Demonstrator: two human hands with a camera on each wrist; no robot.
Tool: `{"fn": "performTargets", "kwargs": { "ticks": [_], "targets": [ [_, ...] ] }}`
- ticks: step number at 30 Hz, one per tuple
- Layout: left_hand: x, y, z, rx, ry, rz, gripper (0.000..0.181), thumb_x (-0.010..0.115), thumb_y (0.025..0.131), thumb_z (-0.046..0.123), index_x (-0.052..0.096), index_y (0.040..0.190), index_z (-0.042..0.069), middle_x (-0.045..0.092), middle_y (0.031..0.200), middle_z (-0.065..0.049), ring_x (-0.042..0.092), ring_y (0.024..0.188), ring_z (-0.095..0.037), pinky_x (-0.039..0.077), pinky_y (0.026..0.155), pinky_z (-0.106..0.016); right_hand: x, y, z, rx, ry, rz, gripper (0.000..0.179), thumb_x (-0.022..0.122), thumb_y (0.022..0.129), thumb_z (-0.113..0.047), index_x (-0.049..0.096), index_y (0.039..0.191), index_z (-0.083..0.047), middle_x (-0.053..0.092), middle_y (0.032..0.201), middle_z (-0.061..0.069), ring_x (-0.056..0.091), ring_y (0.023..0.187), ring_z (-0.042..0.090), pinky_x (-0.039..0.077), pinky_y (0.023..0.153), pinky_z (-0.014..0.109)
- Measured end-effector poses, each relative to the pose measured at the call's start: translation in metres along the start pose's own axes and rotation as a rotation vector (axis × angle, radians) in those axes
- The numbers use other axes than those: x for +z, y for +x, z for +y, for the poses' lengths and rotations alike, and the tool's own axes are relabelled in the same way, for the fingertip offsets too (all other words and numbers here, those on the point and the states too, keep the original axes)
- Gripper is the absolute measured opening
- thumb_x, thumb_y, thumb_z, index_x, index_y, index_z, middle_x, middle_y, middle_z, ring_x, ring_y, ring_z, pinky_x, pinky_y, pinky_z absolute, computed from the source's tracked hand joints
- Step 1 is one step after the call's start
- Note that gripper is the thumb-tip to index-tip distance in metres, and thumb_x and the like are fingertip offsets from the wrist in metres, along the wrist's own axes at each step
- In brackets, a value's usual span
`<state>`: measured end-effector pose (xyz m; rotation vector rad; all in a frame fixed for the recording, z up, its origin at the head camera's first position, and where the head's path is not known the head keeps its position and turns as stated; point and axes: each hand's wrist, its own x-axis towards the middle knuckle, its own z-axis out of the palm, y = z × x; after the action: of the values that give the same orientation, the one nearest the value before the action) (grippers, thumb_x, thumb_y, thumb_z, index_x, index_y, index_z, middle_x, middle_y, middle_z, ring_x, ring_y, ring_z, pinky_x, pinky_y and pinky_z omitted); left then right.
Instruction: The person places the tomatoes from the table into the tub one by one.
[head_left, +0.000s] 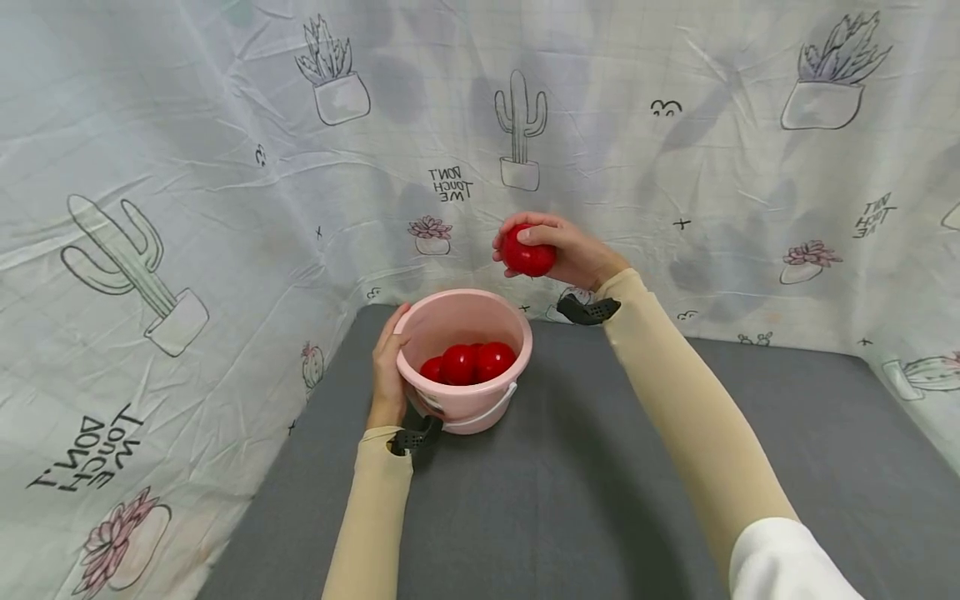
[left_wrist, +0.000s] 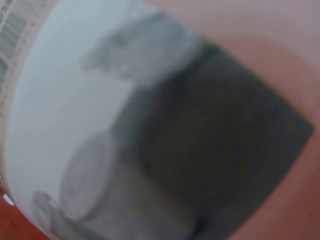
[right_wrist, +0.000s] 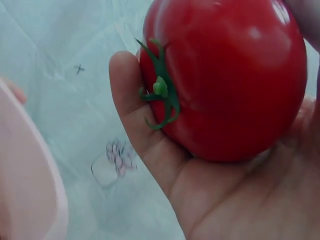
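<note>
My right hand (head_left: 573, 250) grips a shiny red tomato (head_left: 529, 251) in the air, above and just right of a pink bucket (head_left: 468, 406). The right wrist view shows the tomato (right_wrist: 230, 85) against the palm, its green stem and leaves turned toward the bucket rim (right_wrist: 55, 200). At the bucket's left side, my left hand (head_left: 387, 375) holds the rim, thumb at the edge and fingers along the outer wall. Several more red tomatoes (head_left: 459, 364) lie inside the bucket. The left wrist view is filled by the blurred label (left_wrist: 60, 100) on the pink wall.
The bucket stands on a dark grey table (head_left: 525, 517), its white handle (head_left: 487, 414) hanging down in front. A pale cloth (head_left: 600, 150) printed with cacti and potted plants hangs behind the table and along both sides.
</note>
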<state>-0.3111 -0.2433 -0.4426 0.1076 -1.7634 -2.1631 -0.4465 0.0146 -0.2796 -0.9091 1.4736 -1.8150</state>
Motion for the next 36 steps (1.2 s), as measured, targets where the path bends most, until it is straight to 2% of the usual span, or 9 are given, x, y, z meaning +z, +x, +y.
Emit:
{"fn": "performTargets", "kwargs": {
  "ticks": [6, 10, 17, 23, 26, 31, 36],
  "targets": [
    [-0.002, 0.002, 0.000, 0.004, -0.012, -0.005, 0.050, 0.041, 0.097, 0.025, 0.056, 0.143, 0.033, 0.052, 0.150, 0.008, 0.046, 0.137, -0.016, 0.035, 0.120, -0.047, 0.017, 0.028, -0.006, -0.035, 0.036, -0.055, 0.023, 0.068, 0.088, -0.018, 0.067, 0.110, -0.012, 0.065, 0.116, 0.011, 0.062, 0.110, 0.028, 0.060, 0.085, 0.039],
    [-0.003, 0.004, 0.000, 0.005, -0.032, -0.007, 0.050, 0.041, 0.096, 0.025, 0.057, 0.143, 0.033, 0.053, 0.148, 0.008, 0.047, 0.136, -0.015, 0.035, 0.119, -0.046, 0.028, 0.043, -0.003, -0.031, 0.054, -0.092, 0.025, 0.070, 0.087, -0.020, 0.067, 0.110, -0.011, 0.065, 0.115, 0.011, 0.062, 0.109, 0.028, 0.060, 0.084, 0.039],
    [-0.004, 0.006, -0.001, 0.004, -0.019, -0.013, 0.050, 0.041, 0.096, 0.024, 0.056, 0.143, 0.034, 0.052, 0.149, 0.010, 0.046, 0.138, -0.015, 0.034, 0.120, -0.046, 0.042, 0.062, 0.030, 0.028, 0.112, -0.156, 0.022, 0.066, 0.088, -0.019, 0.068, 0.110, -0.013, 0.066, 0.114, 0.010, 0.063, 0.108, 0.027, 0.059, 0.086, 0.039],
    [-0.005, 0.007, -0.001, -0.004, -0.028, -0.020, 0.051, 0.041, 0.096, 0.024, 0.055, 0.144, 0.032, 0.051, 0.151, 0.008, 0.045, 0.139, -0.016, 0.033, 0.121, -0.045, 0.048, 0.071, 0.063, 0.096, 0.157, -0.161, 0.020, 0.059, 0.091, -0.016, 0.068, 0.109, -0.014, 0.068, 0.111, 0.009, 0.063, 0.106, 0.025, 0.059, 0.087, 0.038],
    [-0.004, 0.008, -0.003, -0.001, -0.036, -0.021, 0.051, 0.041, 0.095, 0.023, 0.056, 0.144, 0.030, 0.052, 0.150, 0.008, 0.046, 0.139, -0.016, 0.033, 0.122, -0.045, 0.050, 0.072, 0.074, 0.098, 0.152, -0.158, 0.022, 0.056, 0.092, -0.015, 0.068, 0.110, -0.014, 0.068, 0.111, 0.008, 0.063, 0.107, 0.025, 0.058, 0.090, 0.038],
    [-0.003, 0.010, -0.005, 0.005, -0.025, -0.024, 0.052, 0.041, 0.095, 0.022, 0.055, 0.144, 0.030, 0.052, 0.150, 0.007, 0.046, 0.138, -0.017, 0.033, 0.122, -0.046, 0.051, 0.074, 0.085, 0.151, 0.131, -0.153, 0.023, 0.063, 0.089, -0.017, 0.068, 0.111, -0.015, 0.069, 0.113, 0.007, 0.061, 0.111, 0.028, 0.056, 0.094, 0.040],
    [-0.006, 0.014, -0.007, 0.004, -0.036, -0.019, 0.054, 0.040, 0.094, 0.021, 0.054, 0.145, 0.029, 0.053, 0.150, 0.006, 0.047, 0.137, -0.018, 0.034, 0.121, -0.047, 0.055, 0.078, 0.088, 0.209, 0.018, -0.131, 0.021, 0.059, 0.092, -0.016, 0.069, 0.111, -0.016, 0.068, 0.114, 0.006, 0.059, 0.111, 0.027, 0.056, 0.092, 0.036]
  ]
}}
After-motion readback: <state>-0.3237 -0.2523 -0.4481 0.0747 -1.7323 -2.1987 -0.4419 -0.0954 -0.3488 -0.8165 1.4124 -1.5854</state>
